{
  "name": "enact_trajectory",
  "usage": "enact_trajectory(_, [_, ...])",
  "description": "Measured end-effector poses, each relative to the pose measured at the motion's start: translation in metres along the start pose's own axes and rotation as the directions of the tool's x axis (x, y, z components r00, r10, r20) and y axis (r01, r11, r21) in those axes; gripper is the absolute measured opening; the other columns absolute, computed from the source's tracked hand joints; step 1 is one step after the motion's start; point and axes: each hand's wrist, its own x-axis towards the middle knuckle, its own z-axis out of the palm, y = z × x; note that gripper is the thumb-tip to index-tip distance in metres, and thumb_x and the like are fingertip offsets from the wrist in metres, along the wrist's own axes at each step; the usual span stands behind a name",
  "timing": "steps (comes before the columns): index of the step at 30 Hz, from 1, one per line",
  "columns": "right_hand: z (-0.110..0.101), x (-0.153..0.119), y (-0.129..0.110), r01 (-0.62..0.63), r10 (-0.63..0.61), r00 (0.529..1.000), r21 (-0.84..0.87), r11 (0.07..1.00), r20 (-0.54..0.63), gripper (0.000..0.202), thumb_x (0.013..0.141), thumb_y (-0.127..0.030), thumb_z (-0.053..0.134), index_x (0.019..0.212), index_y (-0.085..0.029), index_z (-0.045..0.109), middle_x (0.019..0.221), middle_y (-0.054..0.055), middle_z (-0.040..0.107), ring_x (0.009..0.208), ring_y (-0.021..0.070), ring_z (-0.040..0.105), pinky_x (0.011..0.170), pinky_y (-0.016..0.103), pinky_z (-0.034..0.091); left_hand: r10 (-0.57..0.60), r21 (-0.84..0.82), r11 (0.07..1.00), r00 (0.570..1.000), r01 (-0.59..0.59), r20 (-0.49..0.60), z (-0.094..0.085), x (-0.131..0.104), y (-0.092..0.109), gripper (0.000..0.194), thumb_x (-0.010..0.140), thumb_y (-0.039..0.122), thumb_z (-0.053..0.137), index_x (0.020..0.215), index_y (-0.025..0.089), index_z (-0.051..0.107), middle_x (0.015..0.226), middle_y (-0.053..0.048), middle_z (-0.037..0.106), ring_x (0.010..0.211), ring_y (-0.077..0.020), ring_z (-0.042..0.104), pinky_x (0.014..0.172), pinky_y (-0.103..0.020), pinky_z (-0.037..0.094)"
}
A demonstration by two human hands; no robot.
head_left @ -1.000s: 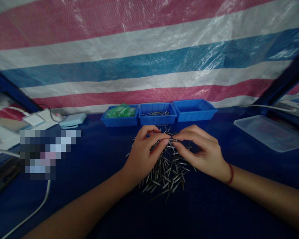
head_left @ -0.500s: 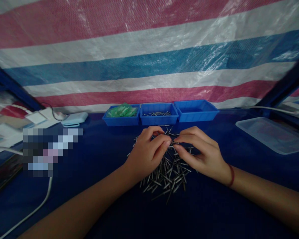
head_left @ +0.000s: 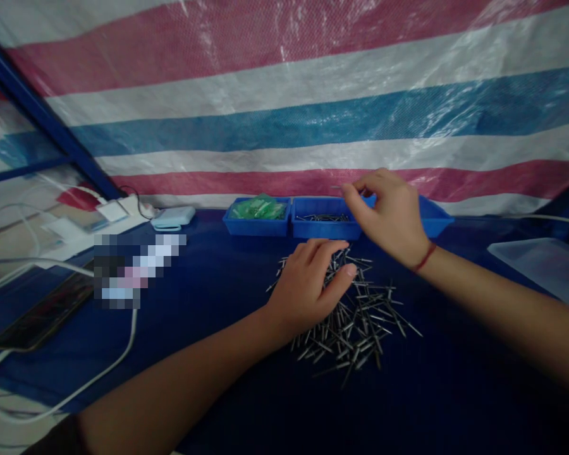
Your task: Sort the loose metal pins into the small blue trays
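Note:
A heap of thin metal pins (head_left: 355, 328) lies on the dark blue table. Over its left part rests my left hand (head_left: 308, 281), thumb and fingers apart, with nothing seen between them. My right hand (head_left: 389, 212) is raised in front of the right blue bin (head_left: 434, 218), its fingertips pinched on a thin metal pin (head_left: 336, 187). The middle blue bin (head_left: 325, 229), with several pins inside, stands just left of that hand. Beside it the left blue bin (head_left: 256, 227) holds green plastic packets (head_left: 260, 207).
A phone (head_left: 42, 309) with white cables (head_left: 130, 341) lies at the left, near a white power strip (head_left: 90, 230) and a light blue case (head_left: 173, 218). A clear plastic lid (head_left: 535, 265) is at the right. Striped sheeting (head_left: 284, 107) hangs behind.
My right hand has moved up and away from my left hand, towards the bins. My left hand has opened over the heap. The view has shifted left.

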Motion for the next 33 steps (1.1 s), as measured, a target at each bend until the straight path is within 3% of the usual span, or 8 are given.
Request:
enact_trajectory(3, [0.024,0.018,0.007,-0.014,0.023,0.995,-0.096,0.995,0.095,0.031,0.085,-0.035,0.047,0.065,-0.018,0.062,0.068,0.010,0.059,0.073,0.0238,0.055,0.074,0.042,0.041,-0.004,0.034,0.999,0.999,0.003,0.041,-0.001,0.000,0.001,0.024,0.091,0.030,0.045,0.110,0.017,0.053,0.106,-0.008,0.058,0.099,-0.0212,0.053,0.088,-0.040,0.043])
enact_trajectory(6, [0.030,0.016,0.009,-0.010,0.024,0.993,-0.119,0.993,0.118,0.032,0.085,-0.037,0.047,0.065,-0.018,0.062,0.069,0.010,0.061,0.073,0.0235,0.056,0.073,0.042,0.041,-0.006,0.064,0.998,0.999,0.003,0.048,-0.003,0.000,0.001,0.022,0.091,0.031,0.044,0.104,0.017,0.056,0.102,-0.007,0.060,0.095,-0.0204,0.054,0.085,-0.039,0.043])
enact_trajectory(10, [0.006,-0.015,0.007,-0.008,0.017,0.989,-0.057,0.998,0.148,0.028,0.086,-0.035,0.047,0.068,-0.020,0.062,0.072,0.007,0.064,0.074,0.0223,0.058,0.073,0.040,0.042,0.016,0.139,0.990,0.998,-0.025,0.068,-0.010,0.005,-0.006,0.022,0.092,0.030,0.044,0.096,0.017,0.060,0.096,-0.006,0.061,0.090,-0.0192,0.055,0.081,-0.037,0.044])
enact_trajectory(15, [-0.028,-0.069,0.016,-0.395,0.358,0.902,0.125,0.910,0.241,0.023,0.085,-0.034,0.049,0.076,-0.021,0.065,0.082,0.004,0.069,0.077,0.0211,0.063,0.069,0.035,0.046,0.067,0.241,0.968,0.997,-0.073,0.035,-0.023,0.015,-0.030,0.018,0.089,0.020,0.045,0.089,0.016,0.062,0.091,-0.006,0.061,0.086,-0.0186,0.055,0.080,-0.036,0.044])
enact_trajectory(17, [-0.033,-0.082,0.020,-0.455,0.419,0.882,0.158,0.876,0.217,0.021,0.083,-0.033,0.050,0.075,-0.021,0.066,0.081,0.003,0.069,0.078,0.0207,0.063,0.070,0.034,0.047,0.087,0.259,0.962,0.996,-0.090,0.022,-0.026,0.018,-0.039,0.016,0.087,0.016,0.046,0.092,0.015,0.062,0.092,-0.007,0.062,0.088,-0.0193,0.055,0.082,-0.036,0.043])
enact_trajectory(20, [-0.033,-0.088,0.021,-0.460,0.431,0.886,0.214,0.862,0.172,0.020,0.083,-0.031,0.051,0.073,-0.022,0.065,0.079,0.002,0.069,0.078,0.0201,0.064,0.070,0.033,0.048,0.106,0.276,0.952,0.989,-0.131,0.102,-0.027,0.019,-0.046,0.019,0.084,0.012,0.047,0.097,0.015,0.060,0.094,-0.007,0.062,0.089,-0.0199,0.054,0.082,-0.037,0.043])
enact_trajectory(24, [-0.029,-0.087,0.019,-0.427,0.380,0.897,0.218,0.878,0.227,0.018,0.082,-0.030,0.053,0.073,-0.021,0.066,0.079,0.001,0.069,0.074,0.0191,0.064,0.068,0.032,0.048,0.114,0.260,0.948,0.960,-0.182,0.256,-0.025,0.018,-0.048,0.019,0.084,0.015,0.048,0.095,0.017,0.063,0.095,-0.006,0.061,0.086,-0.0190,0.054,0.080,-0.036,0.044])
enact_trajectory(33, [-0.027,-0.086,0.022,-0.538,0.467,0.832,0.233,0.810,0.299,0.020,0.081,-0.030,0.051,0.074,-0.019,0.066,0.082,0.003,0.069,0.077,0.0198,0.063,0.071,0.034,0.046,0.102,0.261,0.941,0.917,-0.215,0.386,-0.005,0.020,-0.040,0.031,0.091,0.034,0.044,0.117,0.024,0.057,0.113,-0.008,0.057,0.102,-0.0232,0.050,0.083,-0.041,0.043])
